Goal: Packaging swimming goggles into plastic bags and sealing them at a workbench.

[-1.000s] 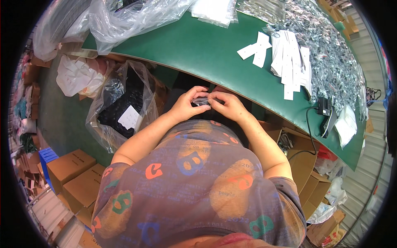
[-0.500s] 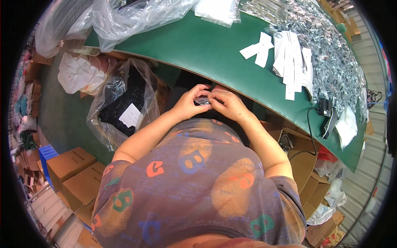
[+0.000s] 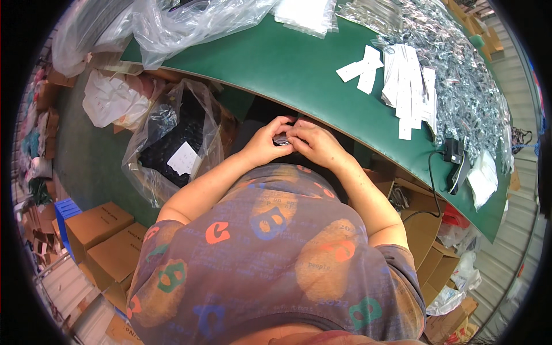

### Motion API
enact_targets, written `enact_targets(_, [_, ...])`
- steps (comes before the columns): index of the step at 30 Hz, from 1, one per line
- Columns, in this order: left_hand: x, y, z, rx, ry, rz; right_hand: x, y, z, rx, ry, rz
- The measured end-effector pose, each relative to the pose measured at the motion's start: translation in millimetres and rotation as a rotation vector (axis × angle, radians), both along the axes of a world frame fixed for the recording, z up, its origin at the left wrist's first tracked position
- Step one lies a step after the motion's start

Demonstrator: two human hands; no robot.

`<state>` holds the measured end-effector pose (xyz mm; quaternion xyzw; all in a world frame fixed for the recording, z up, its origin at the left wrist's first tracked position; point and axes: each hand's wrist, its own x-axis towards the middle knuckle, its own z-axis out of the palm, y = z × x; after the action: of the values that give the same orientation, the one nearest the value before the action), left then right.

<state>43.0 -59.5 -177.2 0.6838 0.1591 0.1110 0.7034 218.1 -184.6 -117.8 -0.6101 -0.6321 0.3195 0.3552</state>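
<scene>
My left hand (image 3: 267, 142) and my right hand (image 3: 315, 143) meet over my lap, just below the near edge of the green table (image 3: 270, 75). Between them is a small clear plastic packet (image 3: 281, 140), mostly covered by my fingers. Its contents cannot be made out. The left fingers curl round it from the left, thumb beneath. From the right, the fingers of the other hand press on its top end. On the table's right half lie a stack of white card strips (image 3: 402, 86) and a wide heap of small clear packets (image 3: 460, 86).
A clear bag with black goods (image 3: 172, 149) stands open left of my arm. Brown cartons (image 3: 100, 227) sit at the lower left. Large plastic sheeting (image 3: 190, 31) covers the table's far left. A black device (image 3: 454, 152) with a cable lies near the right edge.
My right fingers have shifted slightly over the packet, so less of it shows. Both hands stay in the same place above my lap.
</scene>
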Motion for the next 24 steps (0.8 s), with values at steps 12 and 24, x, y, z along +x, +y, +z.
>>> enact_targets(12, [-30.3,24.5,24.6,0.205,-0.102,0.087,-10.5,5.5,-7.0,0.065,-0.009,-0.080])
enact_targets(24, [-23.5,21.0,51.7,0.485,0.014,0.038,-13.2,6.3,-1.5,0.049,-0.056,-0.071])
